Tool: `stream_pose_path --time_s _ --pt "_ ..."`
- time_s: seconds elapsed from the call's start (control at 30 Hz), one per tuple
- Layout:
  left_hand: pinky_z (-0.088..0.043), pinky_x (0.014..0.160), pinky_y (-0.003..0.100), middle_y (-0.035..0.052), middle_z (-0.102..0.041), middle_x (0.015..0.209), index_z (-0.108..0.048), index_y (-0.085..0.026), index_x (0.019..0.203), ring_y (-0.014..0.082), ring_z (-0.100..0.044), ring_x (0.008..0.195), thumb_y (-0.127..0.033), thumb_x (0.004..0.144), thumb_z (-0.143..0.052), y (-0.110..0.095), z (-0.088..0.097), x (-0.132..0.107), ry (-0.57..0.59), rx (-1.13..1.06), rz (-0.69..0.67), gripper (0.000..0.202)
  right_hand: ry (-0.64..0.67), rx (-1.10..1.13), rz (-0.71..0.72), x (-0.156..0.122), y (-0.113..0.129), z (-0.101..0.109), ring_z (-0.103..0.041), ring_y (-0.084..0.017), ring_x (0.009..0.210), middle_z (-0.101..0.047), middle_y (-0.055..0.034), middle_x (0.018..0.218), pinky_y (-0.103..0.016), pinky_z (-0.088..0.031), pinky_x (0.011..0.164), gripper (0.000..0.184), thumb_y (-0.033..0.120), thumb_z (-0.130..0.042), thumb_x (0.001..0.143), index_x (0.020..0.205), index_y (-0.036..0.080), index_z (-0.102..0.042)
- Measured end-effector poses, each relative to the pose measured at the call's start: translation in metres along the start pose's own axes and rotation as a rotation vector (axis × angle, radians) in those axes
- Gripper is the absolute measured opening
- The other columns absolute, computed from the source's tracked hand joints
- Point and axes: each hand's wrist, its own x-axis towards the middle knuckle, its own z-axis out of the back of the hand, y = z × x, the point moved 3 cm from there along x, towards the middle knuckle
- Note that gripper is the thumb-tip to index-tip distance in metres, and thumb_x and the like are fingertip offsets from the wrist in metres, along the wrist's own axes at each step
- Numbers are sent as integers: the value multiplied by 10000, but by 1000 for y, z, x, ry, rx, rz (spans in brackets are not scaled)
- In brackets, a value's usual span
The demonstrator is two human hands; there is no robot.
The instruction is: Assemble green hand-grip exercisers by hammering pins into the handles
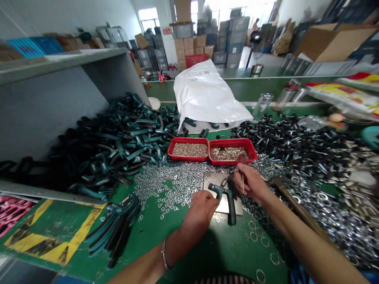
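While our L hand (199, 211) clamps the green grip (231, 209) on a steel plate (211, 181), R hand (248, 183) pinches thin tool (243, 185) close by.

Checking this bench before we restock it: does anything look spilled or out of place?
Yes. Loose washers are spilled across the green bench, spreading around the steel plate and hand gripper, unlike the parts contained in the red trays. A few stray rings lie apart on bare bench.
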Motion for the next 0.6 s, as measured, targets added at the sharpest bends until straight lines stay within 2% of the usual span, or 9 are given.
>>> stream_pose_path --time_s 0.1,0.17,0.23,0.3,0.4,0.5,0.6 --pt "-472 849 349 48 -663 905 -694 -215 893 194 -592 905 -224 918 -553 4 26 14 -51 -176 148 144 80 -480 -67 -18 -19 25 -524 -150 488 -577 34 571 -263 -416 488 349 556 -504 906 789 227 -520" --pt "-488 777 308 32 -683 855 -690 -199 877 174 -619 824 -223 875 -585 9 34 25 -18 -351 258 107 22 -762 -29 -31 -21 42 -608 -198 643 -656 -29 720 -300 -454 594 345 551 -538 885 833 211 -559" --pt "-493 709 275 19 -700 806 -692 -183 870 160 -636 748 -224 829 -618 12 35 37 43 -492 355 94 -40 -892 -4 -44 -14 52 -641 -231 755 -686 -73 864 -325 -466 658 348 542 -507 909 925 203 -584" --pt "-490 688 258 15 -715 790 -704 -173 861 154 -648 726 -223 797 -643 13 33 48 93 -552 386 101 -36 -898 14 -57 -5 53 -649 -237 812 -690 -78 942 -341 -475 707 334 510 -453 949 994 210 -594" --pt "-483 680 250 14 -729 800 -723 -175 843 153 -653 725 -221 780 -663 11 29 60 153 -507 350 99 66 -807 37 -78 3 47 -649 -230 849 -694 -61 951 -356 -483 780 307 455 -409 985 988 226 -612" --pt "-483 683 252 8 -736 823 -735 -191 891 157 -657 736 -221 798 -660 11 28 65 165 -438 287 123 113 -704 36 -97 0 43 -645 -229 906 -694 -56 985 -365 -483 835 294 438 -401 997 995 235 -613" --pt "-490 743 268 11 -742 885 -734 -203 928 163 -664 788 -212 848 -630 9 26 67 155 -363 200 132 120 -658 0 -112 -8 40 -647 -225 893 -695 -53 975 -365 -492 825 297 432 -391 1002 984 239 -616"
